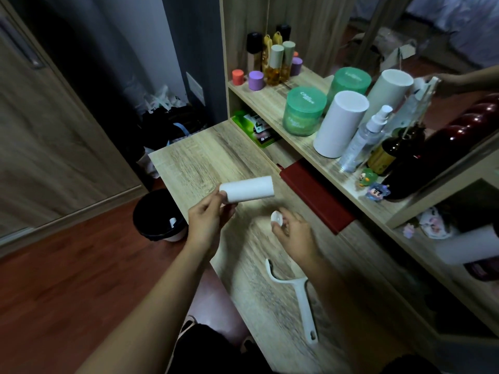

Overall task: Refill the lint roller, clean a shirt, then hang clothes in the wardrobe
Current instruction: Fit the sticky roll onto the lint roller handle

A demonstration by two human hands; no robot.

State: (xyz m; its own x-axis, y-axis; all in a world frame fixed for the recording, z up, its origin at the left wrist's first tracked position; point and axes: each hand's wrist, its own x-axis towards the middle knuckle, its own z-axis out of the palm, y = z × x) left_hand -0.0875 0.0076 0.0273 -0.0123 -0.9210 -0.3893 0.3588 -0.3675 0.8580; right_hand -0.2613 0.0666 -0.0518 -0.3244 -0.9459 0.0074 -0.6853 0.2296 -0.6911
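Head view, item one: left hand (208,220) pinching one end of a white refill roll (248,189), held level above the desk (194,163) near its far left corner; right hand (293,230) closed on a small white cap (277,218). Item two: roller handle (299,290), bare, lying near the desk's front edge. Risk: the light pinch could slip, and the roll might drop toward the bin (159,215) below.

Dim indoor light, wide-angle bending at the edges, motion blur around the right hand (293,233), murky corners
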